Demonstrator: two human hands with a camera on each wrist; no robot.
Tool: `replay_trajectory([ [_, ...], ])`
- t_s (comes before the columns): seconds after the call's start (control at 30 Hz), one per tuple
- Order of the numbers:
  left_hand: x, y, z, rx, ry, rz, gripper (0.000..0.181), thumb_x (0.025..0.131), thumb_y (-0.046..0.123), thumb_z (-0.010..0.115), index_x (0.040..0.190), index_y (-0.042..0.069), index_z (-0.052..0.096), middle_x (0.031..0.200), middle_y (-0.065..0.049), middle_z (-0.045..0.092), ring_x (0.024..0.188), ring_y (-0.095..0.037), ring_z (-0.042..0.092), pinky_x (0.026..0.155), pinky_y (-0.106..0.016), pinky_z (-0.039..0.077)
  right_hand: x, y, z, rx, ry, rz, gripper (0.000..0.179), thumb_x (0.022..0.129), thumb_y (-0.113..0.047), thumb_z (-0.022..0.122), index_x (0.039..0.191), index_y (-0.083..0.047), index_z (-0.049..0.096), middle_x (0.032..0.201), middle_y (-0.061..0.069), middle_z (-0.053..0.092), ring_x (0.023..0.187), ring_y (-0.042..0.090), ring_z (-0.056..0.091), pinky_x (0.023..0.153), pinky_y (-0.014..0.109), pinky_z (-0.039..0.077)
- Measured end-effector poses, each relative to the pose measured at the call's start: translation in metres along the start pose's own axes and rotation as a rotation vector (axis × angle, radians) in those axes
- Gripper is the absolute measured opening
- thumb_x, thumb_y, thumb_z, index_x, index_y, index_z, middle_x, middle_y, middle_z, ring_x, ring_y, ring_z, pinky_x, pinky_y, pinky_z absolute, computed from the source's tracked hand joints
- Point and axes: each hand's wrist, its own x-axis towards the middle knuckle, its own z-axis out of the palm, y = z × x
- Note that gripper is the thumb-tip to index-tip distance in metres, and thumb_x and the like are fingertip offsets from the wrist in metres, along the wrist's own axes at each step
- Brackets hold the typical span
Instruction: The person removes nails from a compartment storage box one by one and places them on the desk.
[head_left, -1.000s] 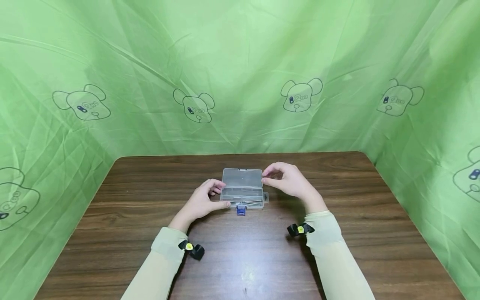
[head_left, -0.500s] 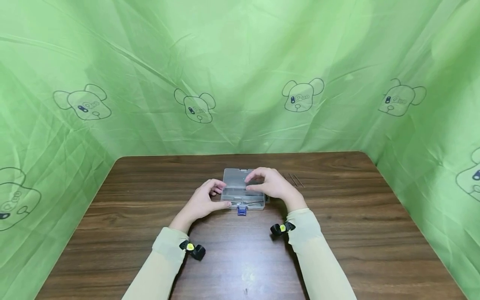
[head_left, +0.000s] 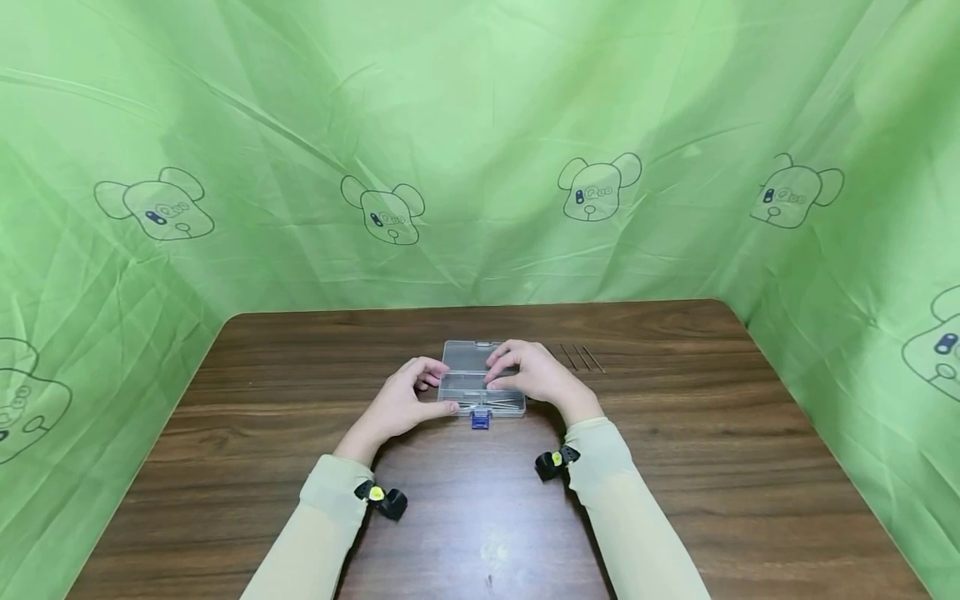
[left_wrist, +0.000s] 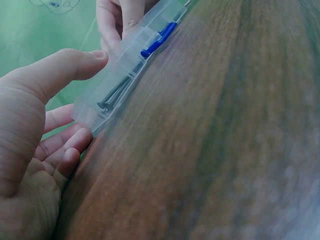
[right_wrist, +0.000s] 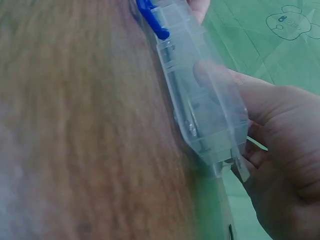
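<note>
We're at the desk [head_left: 480,483], and centre stage is a clear plastic box [head_left: 465,383], near the far edge, its lid [head_left: 462,357] folded back away from the person. Our left hand [head_left: 405,402] has the box's left end, and it's a proper grip: thumb at the front corner, fingers round the back! Over on the other side, our right hand [head_left: 540,372] reaches across the right part of the box, thumb and fingers bent, and from the right wrist we see that thumb through the clear plastic; whether anything is pinched between those fingertips, we can't tell. Along the front compartment we've got metal nails [head_left: 502,405] lying lengthwise, and the left wrist view gives us their flat heads up close. At the front edge, a bright blue latch [head_left: 480,420] hangs down towards us. Look to the right, just past our right hand: three thin rods [head_left: 581,358] lie side by side on the wood, apart from one another, and behind it all we have green cloth [head_left: 487,242] printed with cartoon heads
</note>
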Motion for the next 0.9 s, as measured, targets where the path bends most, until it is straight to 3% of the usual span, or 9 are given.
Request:
replay_trajectory([
  [0.3,-0.0004,0.0012,-0.0003,-0.022,0.004,0.004,0.063,0.082,0.032,0.099,0.132,0.01,0.069,0.124,-0.007,0.071,0.112,-0.023,0.067,0.099,-0.046,0.053,0.0018,-0.0003,0.0041,-0.079,0.006,-0.045,0.006,0.091,-0.02,0.091,0.097,-0.019,0.09,0.12,0.004,0.074,0.118,0.027,0.067,0.108,0.049,0.052],
  [0.63,0.0004,0.0034,-0.0002,-0.018,0.003,0.003,0.063,0.082,0.031,0.099,0.132,0.01,0.069,0.124,-0.007,0.071,0.112,-0.023,0.068,0.099,-0.046,0.053,0.0013,-0.0005,0.0028,-0.126,0.014,-0.104,0.007,0.092,-0.017,0.09,0.097,-0.014,0.089,0.118,0.005,0.074,0.116,0.028,0.068,0.107,0.047,0.053],
  [0.9,0.0004,0.0026,-0.0002,-0.018,0.001,0.002,0.062,0.082,0.03,0.099,0.132,0.011,0.069,0.124,-0.006,0.07,0.112,-0.023,0.068,0.1,-0.046,0.053,0.0015,-0.0049,0.0017,-0.166,-0.03,-0.084,0.008,0.094,-0.018,0.088,0.1,-0.013,0.089,0.121,0.006,0.073,0.121,0.029,0.065,0.113,0.053,0.046],
])
